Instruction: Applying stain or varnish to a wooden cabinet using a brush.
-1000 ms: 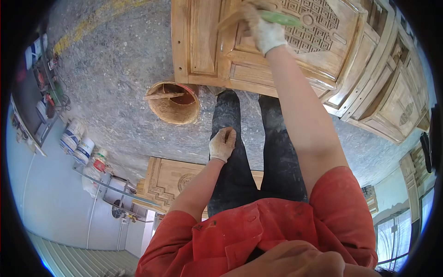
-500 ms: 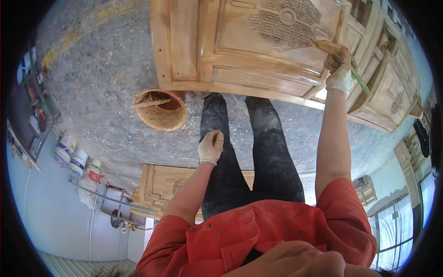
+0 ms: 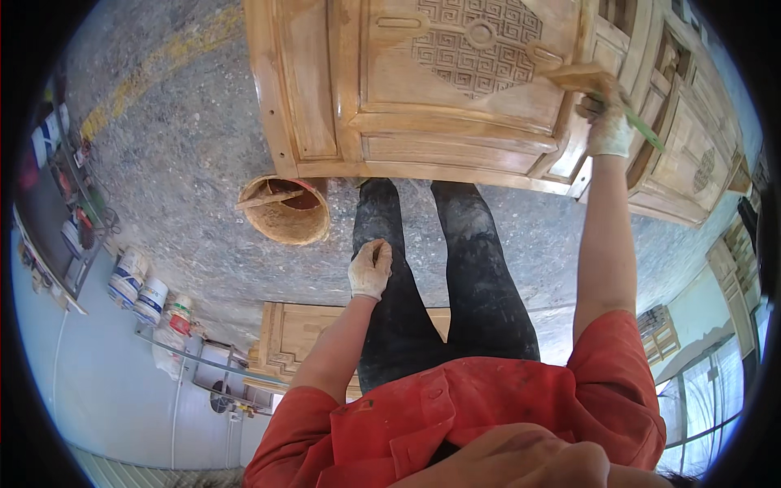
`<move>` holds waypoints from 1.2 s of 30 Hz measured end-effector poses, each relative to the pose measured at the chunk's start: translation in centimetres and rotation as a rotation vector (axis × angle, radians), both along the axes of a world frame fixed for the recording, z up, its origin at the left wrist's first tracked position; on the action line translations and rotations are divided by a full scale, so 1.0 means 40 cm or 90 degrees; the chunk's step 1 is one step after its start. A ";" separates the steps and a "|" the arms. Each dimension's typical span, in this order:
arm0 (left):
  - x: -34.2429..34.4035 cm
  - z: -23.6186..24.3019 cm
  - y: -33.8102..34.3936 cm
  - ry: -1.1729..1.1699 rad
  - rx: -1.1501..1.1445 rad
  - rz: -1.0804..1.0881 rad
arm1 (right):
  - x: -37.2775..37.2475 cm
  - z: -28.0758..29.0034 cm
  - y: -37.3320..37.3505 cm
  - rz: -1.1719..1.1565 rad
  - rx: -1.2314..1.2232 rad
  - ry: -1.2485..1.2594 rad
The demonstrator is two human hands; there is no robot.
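My right hand (image 3: 608, 122), in a stained pale glove, is closed round a flat paintbrush with a green handle (image 3: 648, 133). Its brown head, blurred by motion, points left over the right frame of a carved wooden door panel (image 3: 386, 69). Glossy wet-looking patches show along this wood. My left hand (image 3: 371, 268), gloved too, hangs beside my left thigh with its fingers curled together; nothing shows in them. On the floor to its left is a crusted brown bucket (image 3: 285, 224) with a flat stick across its rim and dark reddish liquid inside.
More wooden furniture (image 3: 679, 154) stands at the right. Behind my legs another carved wooden panel (image 3: 297, 325) lies low. Several white tubs (image 3: 128, 276) line the left wall by a metal rack (image 3: 77, 244). The grey floor (image 3: 179, 146) is paint-spotted.
My right hand has moved right with the brush, from the carved pattern's edge toward the panel's right frame. My left hand stays by my thigh. The whole view has shifted slightly.
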State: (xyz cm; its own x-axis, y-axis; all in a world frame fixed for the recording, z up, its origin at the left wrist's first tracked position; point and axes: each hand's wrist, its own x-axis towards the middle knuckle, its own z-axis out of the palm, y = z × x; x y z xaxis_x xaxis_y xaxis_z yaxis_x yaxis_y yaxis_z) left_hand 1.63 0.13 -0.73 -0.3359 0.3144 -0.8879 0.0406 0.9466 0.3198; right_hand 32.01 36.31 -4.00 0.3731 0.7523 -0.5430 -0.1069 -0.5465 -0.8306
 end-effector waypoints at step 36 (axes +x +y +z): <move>0.020 0.012 0.066 -0.007 -0.043 0.021 | 0.100 -0.096 0.534 0.397 -0.146 -0.531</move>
